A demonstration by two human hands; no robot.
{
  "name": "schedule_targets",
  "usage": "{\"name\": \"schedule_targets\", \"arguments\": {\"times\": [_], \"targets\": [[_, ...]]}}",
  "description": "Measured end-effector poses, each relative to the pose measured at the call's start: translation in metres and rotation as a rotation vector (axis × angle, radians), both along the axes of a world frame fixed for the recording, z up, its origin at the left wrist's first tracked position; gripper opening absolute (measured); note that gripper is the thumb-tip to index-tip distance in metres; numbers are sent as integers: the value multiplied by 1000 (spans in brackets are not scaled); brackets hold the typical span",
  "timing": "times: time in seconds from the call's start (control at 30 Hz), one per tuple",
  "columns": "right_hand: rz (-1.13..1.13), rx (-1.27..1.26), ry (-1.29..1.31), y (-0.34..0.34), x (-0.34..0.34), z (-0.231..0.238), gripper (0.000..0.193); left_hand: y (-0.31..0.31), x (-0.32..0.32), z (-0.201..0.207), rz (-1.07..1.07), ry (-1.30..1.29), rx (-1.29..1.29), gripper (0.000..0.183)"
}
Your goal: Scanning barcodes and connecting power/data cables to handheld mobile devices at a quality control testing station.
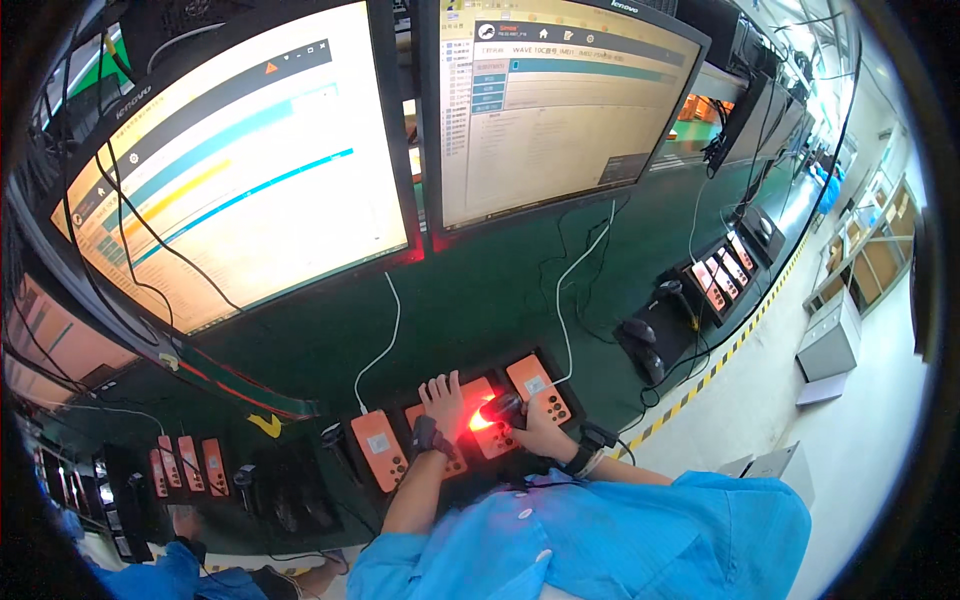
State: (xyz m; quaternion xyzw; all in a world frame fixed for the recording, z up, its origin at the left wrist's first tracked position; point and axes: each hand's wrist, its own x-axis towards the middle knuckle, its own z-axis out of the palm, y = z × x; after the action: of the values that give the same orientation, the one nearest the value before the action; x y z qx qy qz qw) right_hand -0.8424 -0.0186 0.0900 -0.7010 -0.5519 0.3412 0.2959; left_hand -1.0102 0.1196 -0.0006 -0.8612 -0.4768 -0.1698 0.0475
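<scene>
A person in a blue work garment point(600, 530) leaned over a dark green bench point(310, 355), bare forearms reaching forward. The right hand point(543, 436) was curled firmly around a black handheld scanner point(503, 408), whose red light fell on the third of four orange phones, the lit phone point(495, 444). The left hand point(442, 405) lay over the second phone point(455, 466), its fingers extended and gripping nothing; whether the palm pressed down could not be told.

All four lay backs up in one row on a black tray point(399, 425), the first phone point(378, 450) at the left end and the fourth phone point(542, 388) at the right. The step in hand appeared to be scanning the third; the next move would probably call for a steady aim, then lifting the scanner clear without nudging its neighbours.

Beyond the tray, bare green bench gave forward room, crossed by a left white cable point(397, 325) and a right white cable point(590, 255) that could snag. Two screens, a left monitor point(270, 170) and a right monitor point(560, 120), closed off the far side. Rightward, the bench edge ran along striped floor tape point(697, 378).
</scene>
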Motion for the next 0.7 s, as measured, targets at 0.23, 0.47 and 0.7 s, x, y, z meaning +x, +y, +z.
{"name": "schedule_targets", "arguments": {"times": [0.23, 0.47, 0.7], "targets": [[0, -6, 19, 0, 4, -20, 60, -7, 2, 20, -17, -112, -154, 84], [-41, -78, 70, 2, -2, 2, 53, -9, 2, 26, -29, -112, -168, 84], [-16, 55, 36, 2, -1, 2, 57, -8, 2, 22, -33, -108, -183, 85]]}}
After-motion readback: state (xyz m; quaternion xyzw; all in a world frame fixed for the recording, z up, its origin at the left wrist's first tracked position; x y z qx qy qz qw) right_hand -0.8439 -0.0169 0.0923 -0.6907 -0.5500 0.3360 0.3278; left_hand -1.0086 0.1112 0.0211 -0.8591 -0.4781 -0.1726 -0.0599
